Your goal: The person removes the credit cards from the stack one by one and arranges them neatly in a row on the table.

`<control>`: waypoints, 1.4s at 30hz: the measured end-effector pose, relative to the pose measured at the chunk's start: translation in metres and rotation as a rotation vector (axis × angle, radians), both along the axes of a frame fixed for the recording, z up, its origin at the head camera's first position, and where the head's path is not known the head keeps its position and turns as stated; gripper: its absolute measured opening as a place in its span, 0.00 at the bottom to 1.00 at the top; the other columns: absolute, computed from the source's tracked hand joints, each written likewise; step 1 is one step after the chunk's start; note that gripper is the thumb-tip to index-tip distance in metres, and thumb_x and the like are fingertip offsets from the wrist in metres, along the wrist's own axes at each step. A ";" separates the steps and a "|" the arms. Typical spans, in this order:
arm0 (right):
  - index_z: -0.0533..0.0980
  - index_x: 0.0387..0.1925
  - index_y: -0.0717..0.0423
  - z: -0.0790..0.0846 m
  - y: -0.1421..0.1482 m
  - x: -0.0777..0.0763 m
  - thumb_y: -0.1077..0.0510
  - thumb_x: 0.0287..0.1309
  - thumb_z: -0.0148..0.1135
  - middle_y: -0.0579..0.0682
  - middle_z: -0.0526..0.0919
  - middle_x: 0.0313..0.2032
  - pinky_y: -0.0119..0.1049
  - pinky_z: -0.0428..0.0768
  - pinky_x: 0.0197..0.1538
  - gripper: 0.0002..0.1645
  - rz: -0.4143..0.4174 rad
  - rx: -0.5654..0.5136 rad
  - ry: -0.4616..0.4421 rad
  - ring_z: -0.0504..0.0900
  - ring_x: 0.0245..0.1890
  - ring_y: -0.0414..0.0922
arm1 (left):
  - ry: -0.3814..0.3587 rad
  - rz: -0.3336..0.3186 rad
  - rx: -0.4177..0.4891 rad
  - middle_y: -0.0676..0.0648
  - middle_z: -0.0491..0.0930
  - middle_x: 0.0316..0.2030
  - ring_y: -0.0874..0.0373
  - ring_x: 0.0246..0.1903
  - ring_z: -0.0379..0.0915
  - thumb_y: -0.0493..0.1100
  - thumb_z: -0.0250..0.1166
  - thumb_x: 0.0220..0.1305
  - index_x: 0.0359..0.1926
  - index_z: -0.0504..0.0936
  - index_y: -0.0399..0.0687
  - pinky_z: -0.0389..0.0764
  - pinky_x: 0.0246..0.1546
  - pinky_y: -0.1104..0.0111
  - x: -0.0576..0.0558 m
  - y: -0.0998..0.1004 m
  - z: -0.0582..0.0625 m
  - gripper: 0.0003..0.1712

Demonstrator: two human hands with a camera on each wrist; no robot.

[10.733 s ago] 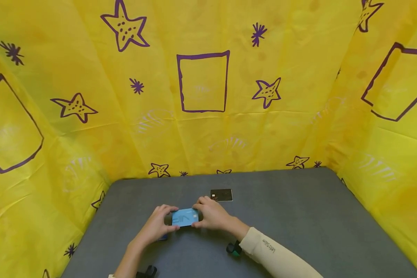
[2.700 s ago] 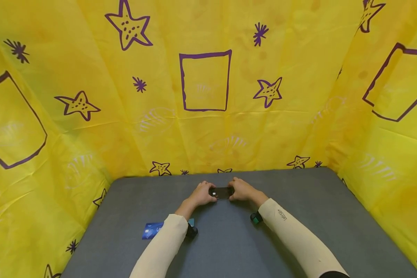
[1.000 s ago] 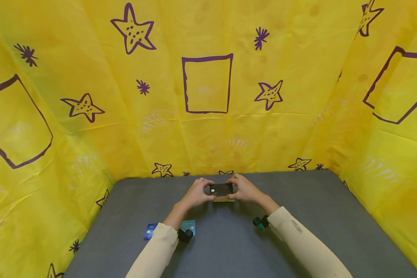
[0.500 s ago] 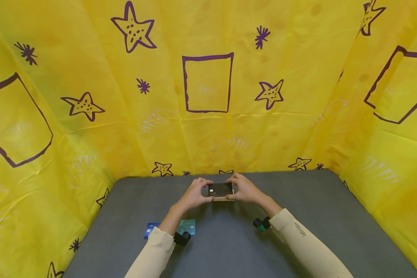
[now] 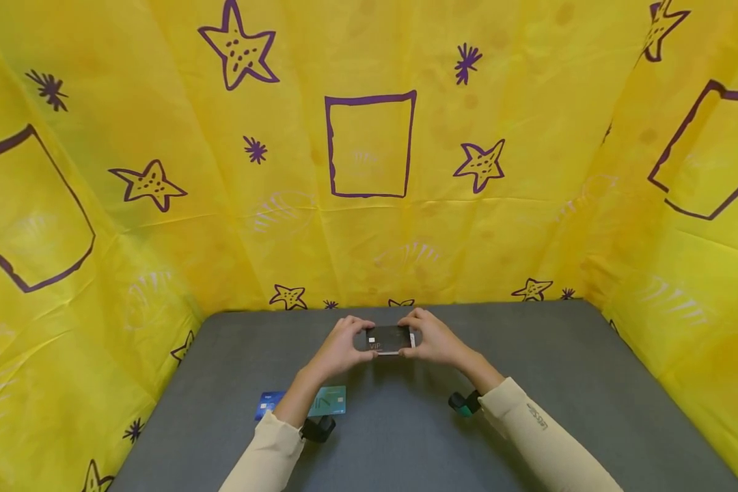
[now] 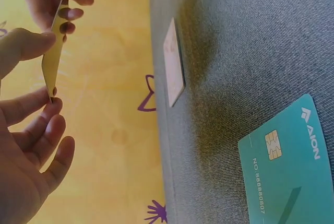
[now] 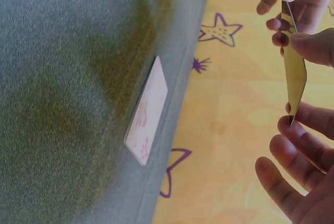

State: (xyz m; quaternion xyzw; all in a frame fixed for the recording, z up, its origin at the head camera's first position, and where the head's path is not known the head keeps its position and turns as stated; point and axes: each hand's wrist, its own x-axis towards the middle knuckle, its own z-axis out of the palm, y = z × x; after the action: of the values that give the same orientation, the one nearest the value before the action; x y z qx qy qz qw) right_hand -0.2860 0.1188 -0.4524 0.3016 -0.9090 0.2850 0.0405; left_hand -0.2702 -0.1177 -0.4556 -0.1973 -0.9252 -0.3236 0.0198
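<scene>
Between my hands, above the table's far part, is a black bank card (image 5: 389,337) with a chip and "VIP" lettering. My left hand (image 5: 339,347) pinches its left end between thumb and fingers. The opposite end is pinched by my right hand (image 5: 435,340). Seen from the wrists, the card's glossy underside (image 6: 52,62) reflects yellow. Beneath it, apart from it, a whitish card (image 7: 147,114) lies flat near the table edge; in the head view it is mostly hidden. A teal card (image 5: 333,400) and a blue card (image 5: 267,406) lie near my left forearm, which partly covers them.
The grey cloth-covered table (image 5: 529,383) ends at a yellow fabric backdrop (image 5: 369,260) with purple drawings, which also rises on both sides. Black wrist-worn devices sit at my left wrist (image 5: 318,428) and right wrist (image 5: 464,403).
Earlier both hands held the teal card, now on the table to the left. The black card, then lying on the table, is now lifted. In the last second it shifts slightly left, showing the whitish card's edge.
</scene>
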 end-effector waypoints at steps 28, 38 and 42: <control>0.79 0.51 0.56 -0.007 -0.013 0.021 0.50 0.46 0.75 0.47 0.77 0.45 0.41 0.76 0.48 0.29 0.044 -0.044 0.046 0.75 0.45 0.44 | -0.008 0.033 0.041 0.47 0.76 0.49 0.52 0.49 0.68 0.50 0.74 0.52 0.56 0.79 0.50 0.73 0.48 0.54 0.030 -0.018 -0.004 0.30; 0.79 0.50 0.56 -0.011 -0.015 0.028 0.50 0.46 0.76 0.47 0.76 0.44 0.40 0.75 0.47 0.30 0.059 -0.053 0.033 0.75 0.45 0.45 | -0.037 0.031 0.047 0.45 0.75 0.49 0.51 0.50 0.68 0.50 0.74 0.51 0.55 0.79 0.50 0.73 0.50 0.52 0.037 -0.022 -0.006 0.29; 0.79 0.49 0.55 -0.013 -0.017 0.030 0.50 0.45 0.76 0.47 0.76 0.43 0.40 0.76 0.49 0.29 0.070 -0.053 0.052 0.75 0.45 0.45 | -0.048 0.034 0.047 0.46 0.75 0.49 0.51 0.50 0.68 0.50 0.74 0.51 0.55 0.79 0.51 0.73 0.50 0.52 0.039 -0.024 -0.009 0.29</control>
State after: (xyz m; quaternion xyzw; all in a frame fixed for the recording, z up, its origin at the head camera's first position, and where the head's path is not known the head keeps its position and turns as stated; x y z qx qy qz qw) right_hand -0.2562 0.1022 -0.4658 0.3395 -0.8885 0.3025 0.0619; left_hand -0.2315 -0.1415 -0.4643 -0.1731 -0.9207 -0.3497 0.0075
